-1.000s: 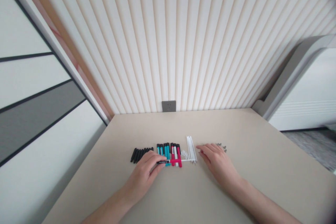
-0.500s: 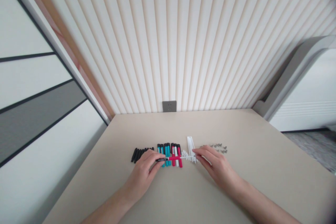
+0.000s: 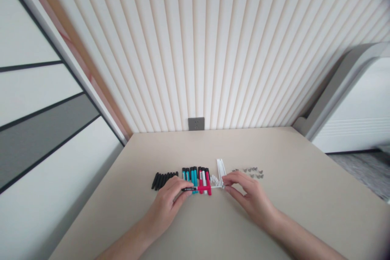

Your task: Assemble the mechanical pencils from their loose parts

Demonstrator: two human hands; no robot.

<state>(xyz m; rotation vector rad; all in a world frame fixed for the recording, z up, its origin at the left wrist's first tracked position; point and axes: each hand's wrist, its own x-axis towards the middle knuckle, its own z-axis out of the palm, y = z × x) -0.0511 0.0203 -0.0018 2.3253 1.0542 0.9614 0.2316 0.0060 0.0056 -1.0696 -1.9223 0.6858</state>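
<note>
Between its thumb and fingers, my left hand (image 3: 167,199) pinches the black end of a pen barrel (image 3: 203,188), whose red part points right. My right hand (image 3: 250,195) is closed on a thin white rod (image 3: 215,187) that reaches the barrel's right end and seems to enter it. Both are held level just above the table. Behind them lie teal pen barrels (image 3: 194,175), red and white pen barrels (image 3: 207,176), small white pieces (image 3: 214,180) and a bundle of white rods (image 3: 219,168). My right fingertips overlap the bundle's near end.
Several black caps or tubes (image 3: 163,179) lie left of the barrels, partly behind my left hand. Small grey metal-looking pieces (image 3: 252,169) sit in rows on the right. The beige table (image 3: 195,227) meets a ribbed wall with a dark socket (image 3: 196,124).
My right hand has moved slightly left and down, and less of the white rod shows between it and the barrel. The barrel in my left hand has shifted a little right and down.
</note>
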